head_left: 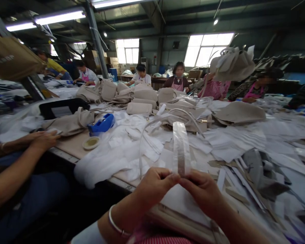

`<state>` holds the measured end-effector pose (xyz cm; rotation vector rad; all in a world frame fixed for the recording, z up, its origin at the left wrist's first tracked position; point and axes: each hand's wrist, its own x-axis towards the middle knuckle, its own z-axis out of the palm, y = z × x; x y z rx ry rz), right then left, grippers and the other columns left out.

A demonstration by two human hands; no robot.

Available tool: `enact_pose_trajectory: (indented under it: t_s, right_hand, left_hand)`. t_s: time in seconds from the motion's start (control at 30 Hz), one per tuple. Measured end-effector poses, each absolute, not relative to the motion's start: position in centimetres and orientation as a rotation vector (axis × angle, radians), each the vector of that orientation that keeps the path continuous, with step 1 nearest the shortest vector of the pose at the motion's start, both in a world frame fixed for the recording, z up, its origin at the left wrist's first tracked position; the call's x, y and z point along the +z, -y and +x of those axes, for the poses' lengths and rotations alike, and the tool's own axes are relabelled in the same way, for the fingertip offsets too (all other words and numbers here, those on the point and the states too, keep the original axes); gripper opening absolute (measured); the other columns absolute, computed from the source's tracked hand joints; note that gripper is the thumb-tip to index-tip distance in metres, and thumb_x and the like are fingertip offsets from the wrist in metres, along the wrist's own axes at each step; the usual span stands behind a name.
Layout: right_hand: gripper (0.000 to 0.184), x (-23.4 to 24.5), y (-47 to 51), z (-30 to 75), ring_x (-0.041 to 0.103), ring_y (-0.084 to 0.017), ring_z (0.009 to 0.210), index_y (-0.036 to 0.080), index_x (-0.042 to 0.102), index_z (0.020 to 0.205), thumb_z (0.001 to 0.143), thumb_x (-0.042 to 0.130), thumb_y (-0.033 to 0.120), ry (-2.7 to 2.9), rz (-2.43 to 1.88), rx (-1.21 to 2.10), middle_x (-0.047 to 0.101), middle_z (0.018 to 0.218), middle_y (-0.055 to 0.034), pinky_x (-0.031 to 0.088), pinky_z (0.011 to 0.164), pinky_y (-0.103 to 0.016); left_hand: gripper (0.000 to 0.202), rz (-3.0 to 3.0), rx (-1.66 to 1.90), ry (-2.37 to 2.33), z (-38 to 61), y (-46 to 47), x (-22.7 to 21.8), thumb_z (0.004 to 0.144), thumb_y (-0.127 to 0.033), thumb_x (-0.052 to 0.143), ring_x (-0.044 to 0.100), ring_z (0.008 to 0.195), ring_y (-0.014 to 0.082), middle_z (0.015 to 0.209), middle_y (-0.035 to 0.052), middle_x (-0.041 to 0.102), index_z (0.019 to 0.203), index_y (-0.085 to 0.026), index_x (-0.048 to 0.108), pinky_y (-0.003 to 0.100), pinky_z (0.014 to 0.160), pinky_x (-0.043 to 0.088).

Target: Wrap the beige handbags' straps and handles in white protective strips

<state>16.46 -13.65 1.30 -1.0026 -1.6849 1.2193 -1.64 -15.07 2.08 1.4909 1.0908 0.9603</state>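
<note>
looped plastic strip (180, 144) upright, right of blue tape dispenser (101, 124), nearer wearer. left hand (155, 184) and right hand (204, 191) pinch its lower part, thumbs close together. looks light, bendy, likely slippery; best taken low, between thumbs and forefingers, sparing loop creases.
</note>
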Motion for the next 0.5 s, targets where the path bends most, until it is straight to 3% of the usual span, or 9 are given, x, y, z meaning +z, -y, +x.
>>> enact_pose_trajectory:
  t_s: [0.13,0.23,0.3,0.4,0.43,0.5]
  right_hand:
    - [0.025,0.1,14.4,16.1,0.053,-0.014,0.061,0.018,0.064,0.072,0.094,0.052,0.023,2.067,-0.984,0.377,0.057,0.065,-0.0027,0.04,0.058,-0.027]
    - [0.024,-0.9,14.8,16.0,0.053,-0.016,0.059,0.019,0.063,0.073,0.093,0.05,0.02,2.157,-0.973,0.03,0.057,0.065,-0.0046,0.04,0.057,-0.029]
    - [0.02,-0.9,15.0,16.4,0.057,-0.018,0.062,0.019,0.066,0.081,0.094,0.051,0.022,2.201,-0.94,0.065,0.062,0.071,-0.0064,0.043,0.059,-0.029]
    - [0.018,0.0,15.1,17.6,0.064,-0.02,0.076,0.022,0.07,0.098,0.093,0.056,0.032,2.167,-0.972,0.443,0.068,0.088,-0.0081,0.049,0.066,-0.029]
    - [0.021,0.3,15.0,18.0,0.064,-0.02,0.077,0.022,0.071,0.1,0.092,0.058,0.036,2.118,-1.017,0.633,0.068,0.089,-0.0078,0.049,0.065,-0.029]
    - [0.028,0.8,14.9,18.6,0.057,-0.017,0.063,0.021,0.072,0.089,0.089,0.06,0.046,1.907,-1.128,1.058,0.063,0.072,-0.0051,0.044,0.053,-0.027]
  left_hand:
    - [0.043,1.166,1.068,-1.131,0.2,15.5,0.5,0.08,-0.056,0.068,0.041,0.057,0.0105,0.06,-0.0017,0.05,0.072,-0.013,0.07,0.023,0.053,0.035]
    - [0.037,1.074,1.169,-1.1,1.3,15.7,-0.4,0.082,-0.049,0.067,0.049,0.066,0.013,0.068,0.0003,0.057,0.077,-0.014,0.072,0.024,0.063,0.043]
    - [0.03,1.122,1.224,-1.097,1.2,15.7,-0.2,0.084,-0.042,0.067,0.051,0.068,0.0133,0.07,0.0006,0.058,0.074,-0.014,0.07,0.024,0.064,0.043]
    - [0.026,1.347,1.315,-1.197,0.3,15.9,1.0,0.085,-0.03,0.066,0.05,0.066,0.0123,0.067,0.0005,0.055,0.063,-0.015,0.067,0.024,0.061,0.041]
    - [0.026,1.448,1.328,-1.203,-0.1,16.0,1.4,0.087,-0.027,0.065,0.051,0.066,0.0124,0.067,0.001,0.055,0.063,-0.015,0.067,0.024,0.061,0.041]
    - [0.025,1.654,1.309,-1.13,-0.6,16.3,1.9,0.09,-0.026,0.061,0.055,0.068,0.0138,0.072,0.0036,0.059,0.069,-0.016,0.071,0.025,0.063,0.044]
